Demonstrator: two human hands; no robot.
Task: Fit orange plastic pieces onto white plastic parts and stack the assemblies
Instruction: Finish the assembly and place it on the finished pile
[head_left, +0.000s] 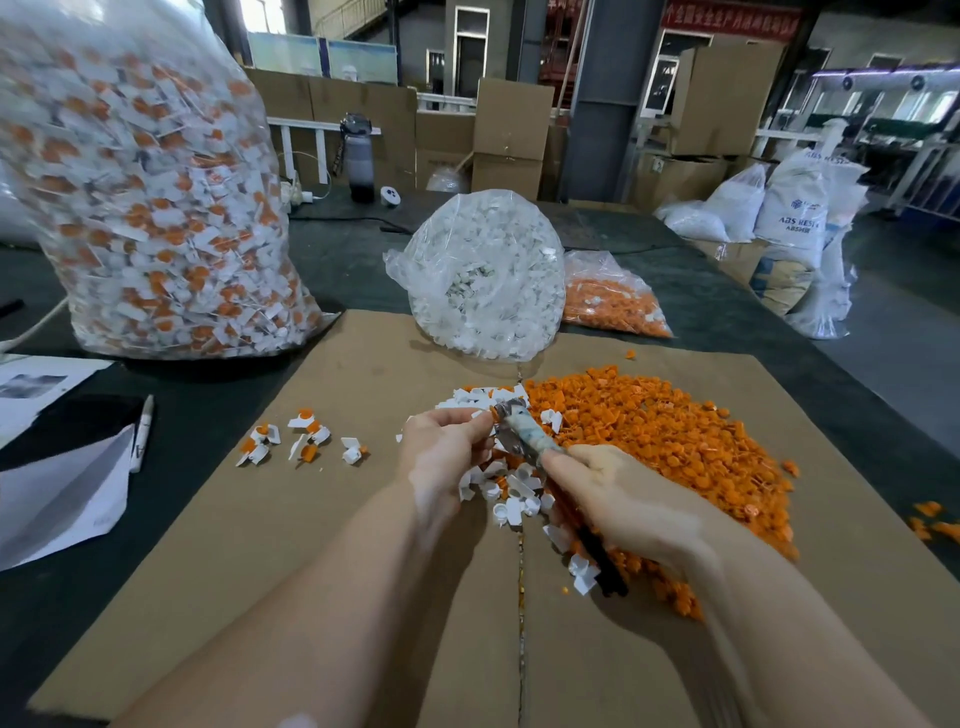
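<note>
A big heap of orange plastic pieces (670, 447) lies on the cardboard sheet (291, 545), with loose white plastic parts (511, 493) along its left edge. My right hand (618, 499) grips a stick-like tool (524, 434) with a taped handle and a dark lower end. My left hand (441, 447) pinches the tool's upper tip with curled fingers. Whether a plastic part sits at that tip is hidden. Several finished orange-and-white assemblies (304, 436) lie scattered to the left.
A tall clear bag of assemblies (140, 197) stands at the back left. Behind the heap sit a bag of white parts (488, 275) and a bag of orange pieces (608, 301). Papers and a marker (143, 431) lie left; a bottle (359, 156) stands behind.
</note>
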